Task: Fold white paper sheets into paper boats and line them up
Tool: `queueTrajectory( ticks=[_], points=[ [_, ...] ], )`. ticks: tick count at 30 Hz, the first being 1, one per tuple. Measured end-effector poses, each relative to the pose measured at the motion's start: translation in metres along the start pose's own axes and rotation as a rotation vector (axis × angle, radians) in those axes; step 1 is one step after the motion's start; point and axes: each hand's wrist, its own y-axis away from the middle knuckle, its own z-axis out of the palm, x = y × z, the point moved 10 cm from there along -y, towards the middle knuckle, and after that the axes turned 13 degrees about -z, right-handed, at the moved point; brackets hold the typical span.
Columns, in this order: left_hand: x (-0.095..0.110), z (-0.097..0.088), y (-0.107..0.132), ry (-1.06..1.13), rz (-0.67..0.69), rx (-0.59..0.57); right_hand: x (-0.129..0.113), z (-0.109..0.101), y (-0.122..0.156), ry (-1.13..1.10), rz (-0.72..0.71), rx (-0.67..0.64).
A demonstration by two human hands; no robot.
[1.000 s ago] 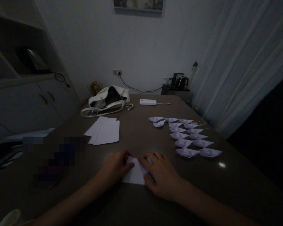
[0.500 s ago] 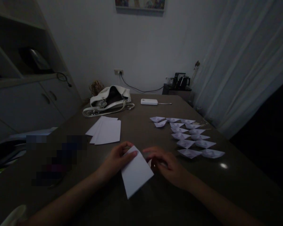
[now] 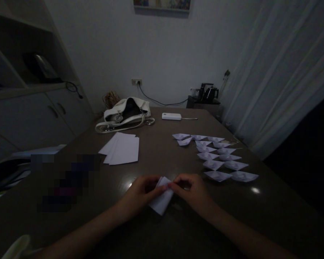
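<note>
A folded sheet of white paper (image 3: 161, 204) is held near the front middle of the dark table, its top edge tilted away from me. My left hand (image 3: 143, 192) grips it from the left, thumb across its face and fingers behind. From the right, my right hand (image 3: 190, 189) pinches its upper right edge, so both thumbs nearly meet there. Several folded paper boats (image 3: 213, 164) stand in rows to the right of my hands. Beyond my left hand lies a fanned stack of white paper sheets (image 3: 124, 149).
A white handbag (image 3: 126, 111) sits at the far left of the table (image 3: 156, 151). A white power strip-like device (image 3: 171, 116) with a short cable lies at the back. Black kettles (image 3: 209, 94) stand on a low cabinet behind. A blurred patch covers items at the left.
The paper has turned and now shows a smaller, narrower face. My right hand, formerly beside the sheet's right edge, has moved in and pinches it next to my left thumb.
</note>
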Motion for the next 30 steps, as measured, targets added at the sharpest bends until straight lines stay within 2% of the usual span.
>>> queueTrajectory(
  ticks=[5, 10, 16, 19, 27, 30],
  points=[
    [-0.003, 0.012, 0.001, 0.101, -0.013, -0.094, -0.005, -0.001, 0.001, 0.026, -0.010, 0.001],
    [-0.009, 0.012, -0.002, 0.241, -0.025, -0.118, 0.004, 0.001, 0.001, -0.168, 0.030, 0.051],
    [-0.012, -0.003, -0.004, 0.248, -0.013, -0.010, 0.022, 0.007, 0.004, -0.329, 0.199, 0.028],
    [-0.011, -0.001, -0.004, 0.233, -0.006, -0.022, 0.025, 0.009, 0.006, -0.353, 0.233, 0.009],
    [-0.007, 0.005, -0.003, 0.279, -0.025, -0.076, 0.030, 0.004, 0.003, -0.325, 0.202, 0.097],
    [-0.009, 0.005, -0.003, 0.289, -0.035, -0.078, 0.024, 0.006, 0.002, -0.331, 0.163, 0.071]
  ],
)
